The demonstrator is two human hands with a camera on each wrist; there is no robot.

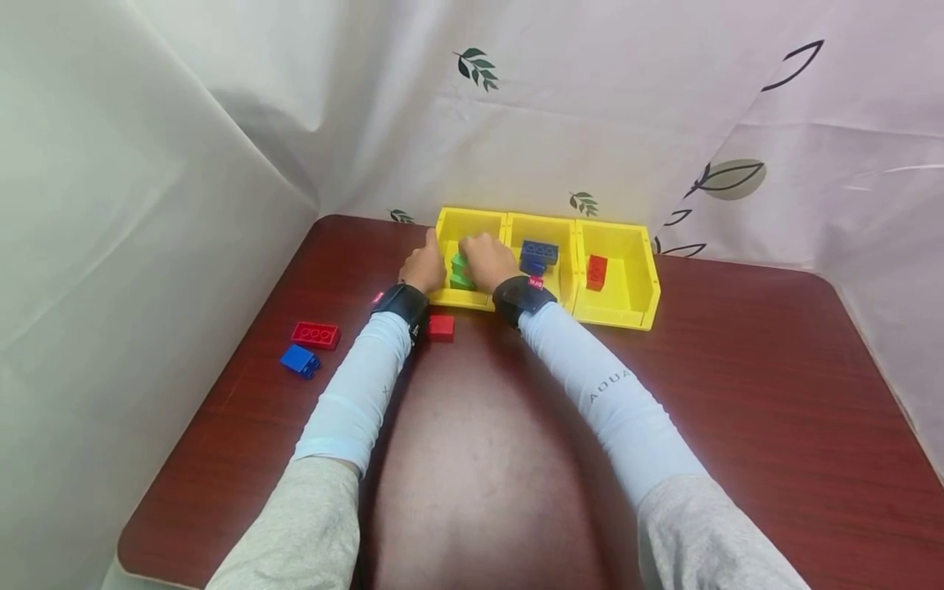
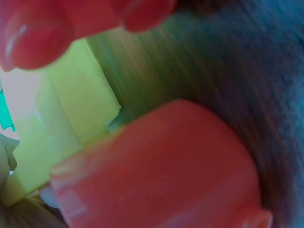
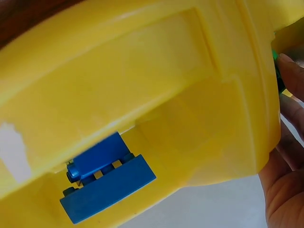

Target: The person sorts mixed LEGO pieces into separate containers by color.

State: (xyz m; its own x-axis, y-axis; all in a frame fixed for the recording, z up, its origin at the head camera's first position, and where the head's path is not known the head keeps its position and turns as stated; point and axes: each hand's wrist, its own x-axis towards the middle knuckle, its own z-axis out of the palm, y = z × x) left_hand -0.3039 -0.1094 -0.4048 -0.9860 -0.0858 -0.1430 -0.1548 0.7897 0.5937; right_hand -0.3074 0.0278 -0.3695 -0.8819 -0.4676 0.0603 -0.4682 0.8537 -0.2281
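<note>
Fingers (image 1: 479, 246) hide most of the green bricks (image 1: 460, 272).

Pale blue sleeves (image 1: 354, 393) under grey ones, black wrist straps (image 1: 401, 301).

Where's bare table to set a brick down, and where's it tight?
Free: the table right of the right sleeve, and the front middle between both sleeves. Crowded: the left bin, where left hand and right hand meet at the green bricks; loose red brick and red plate sit left.

Head view bright, even; left wrist view blurred, colour-tinted.
</note>
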